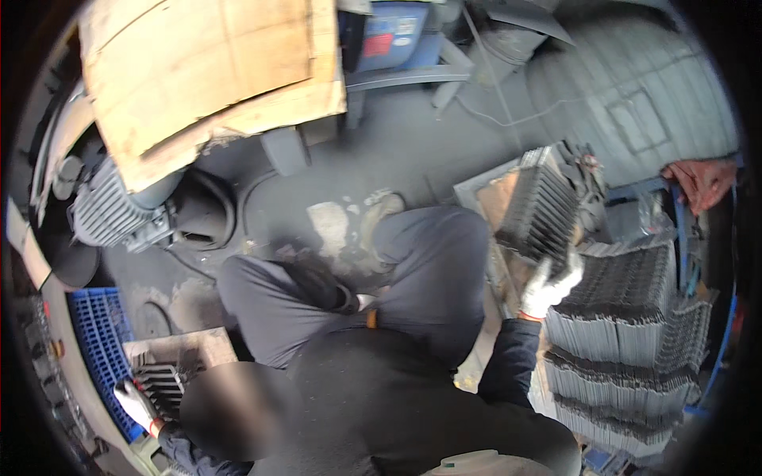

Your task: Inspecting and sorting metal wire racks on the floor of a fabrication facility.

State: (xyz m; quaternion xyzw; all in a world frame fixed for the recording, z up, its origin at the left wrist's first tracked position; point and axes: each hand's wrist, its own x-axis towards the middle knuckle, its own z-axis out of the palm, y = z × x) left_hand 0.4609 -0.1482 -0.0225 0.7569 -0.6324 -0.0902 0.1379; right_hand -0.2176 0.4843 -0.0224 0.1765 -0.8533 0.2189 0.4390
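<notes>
Head view, only one. Person seen from above, dark clothes, knees spread over a grey floor (429, 163). Both hands in white gloves, reddish band at each wrist, set far apart from each other.

Right hand (549, 289): right of centre, at the lower end of a ribbed stack (541, 208) of dark thin plates. Looks to be touching it; cannot tell if the fingers are clamped on it, blurred there. The ribbed stack leans at a slant over a pale-edged board (474, 188). Just right of and below this hand, big piles (607, 341) of grey plates, packed on edge in several tiers, fill the lower right of the frame.

Left hand (136, 403): lower left of frame, at the left edge of a small stack (163, 387) of dark slatted plates. Fingers at the edge, grip cannot be told. Small stack lies by a brown board (214, 343); blue plastic grid (99, 321) just left of it.

Around: cardboard sheet (214, 71) upper left, grey ribbed motor (115, 206) below it, blue bin (390, 38) top centre, large grey rounded bulk (631, 87) upper right, reddish cloth (702, 182) right edge above the big piles.
</notes>
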